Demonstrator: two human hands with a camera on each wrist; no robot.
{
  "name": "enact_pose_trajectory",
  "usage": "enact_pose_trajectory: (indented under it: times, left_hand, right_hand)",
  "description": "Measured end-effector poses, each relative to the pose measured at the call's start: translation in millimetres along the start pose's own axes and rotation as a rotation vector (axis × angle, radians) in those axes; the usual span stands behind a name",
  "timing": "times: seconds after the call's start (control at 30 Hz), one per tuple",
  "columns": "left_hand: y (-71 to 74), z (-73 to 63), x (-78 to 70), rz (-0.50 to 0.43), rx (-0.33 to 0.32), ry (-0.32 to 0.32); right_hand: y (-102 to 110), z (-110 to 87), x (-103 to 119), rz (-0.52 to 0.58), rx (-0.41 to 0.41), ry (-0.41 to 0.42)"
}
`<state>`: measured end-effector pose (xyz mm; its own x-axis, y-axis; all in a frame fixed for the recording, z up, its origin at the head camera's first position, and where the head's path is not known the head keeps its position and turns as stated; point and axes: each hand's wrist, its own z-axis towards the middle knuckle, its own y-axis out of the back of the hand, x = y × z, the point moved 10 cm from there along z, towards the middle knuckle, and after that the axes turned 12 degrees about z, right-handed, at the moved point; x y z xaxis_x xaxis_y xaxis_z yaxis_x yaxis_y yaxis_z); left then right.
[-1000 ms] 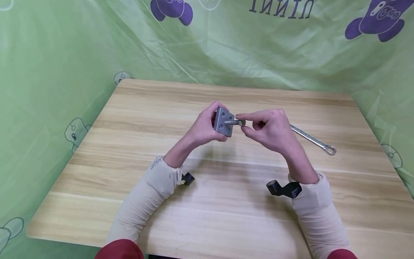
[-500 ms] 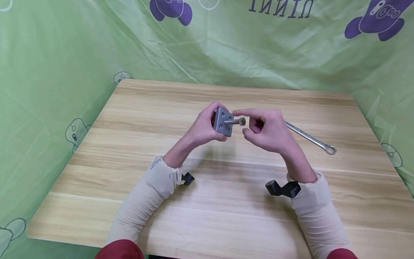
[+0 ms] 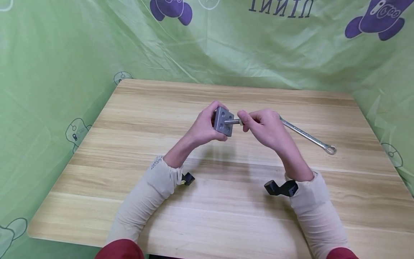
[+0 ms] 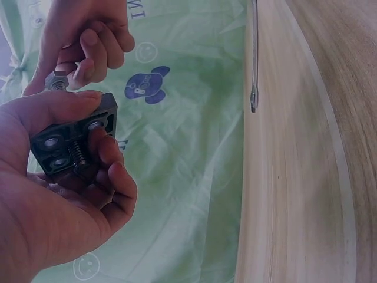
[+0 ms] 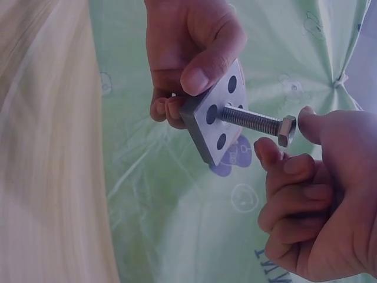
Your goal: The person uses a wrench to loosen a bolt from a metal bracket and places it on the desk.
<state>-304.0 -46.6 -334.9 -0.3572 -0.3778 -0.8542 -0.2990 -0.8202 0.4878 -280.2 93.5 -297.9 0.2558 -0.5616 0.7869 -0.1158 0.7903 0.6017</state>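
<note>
My left hand (image 3: pixel 206 124) grips a square grey metal plate (image 3: pixel 224 121) by its edges, tilted above the table. Several round holes show in its face. A hex bolt (image 5: pixel 253 121) passes through the middle of the plate, its head well out from the face. On the back, in the left wrist view, the bolt's threaded end (image 4: pixel 77 154) pokes out near the curled left fingers. My right hand (image 3: pixel 266 126) has thumb and index finger at opposite sides of the bolt head (image 5: pixel 287 131), its other fingers curled in.
A combination wrench (image 3: pixel 308 137) lies on the wooden table (image 3: pixel 194 219) to the right, its far end hidden behind my right hand. Green printed cloth (image 3: pixel 226 54) hangs round the table's back and sides. A black camera mount (image 3: pixel 280 188) sits on the right wrist.
My right hand has rolled over the bolt head: its index finger, stretched toward the plate before, is drawn back, and the thumb now lies on top. The left hand and plate stay put.
</note>
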Motion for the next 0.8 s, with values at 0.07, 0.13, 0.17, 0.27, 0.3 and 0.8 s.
enact_pose_trajectory:
  times: [0.07,0.13,0.17,0.27,0.3,0.8]
  left_hand:
    - [-0.4,0.1,-0.1,0.0,0.002,0.0]
    - [-0.5,0.4,-0.1,0.0,0.004,-0.001]
    - [-0.5,0.5,0.0,0.0,0.005,-0.001]
    - [-0.6,0.7,0.4,-0.004,0.008,-0.001]
    - [-0.7,0.6,0.5,-0.005,0.009,0.0]
    - [-3.3,0.4,1.7,-0.008,0.021,0.014]
  right_hand:
    - [-1,1.0,1,0.015,-0.004,0.014]
    - [-2,1.2,3,0.026,-0.008,0.022]
    - [-2,1.0,4,0.027,-0.008,0.025]
    - [-1,-0.3,7,0.016,-0.004,0.027]
    - [0,-0.8,8,0.009,-0.001,0.03]
    - [8,-7.7,25,0.022,-0.049,0.211]
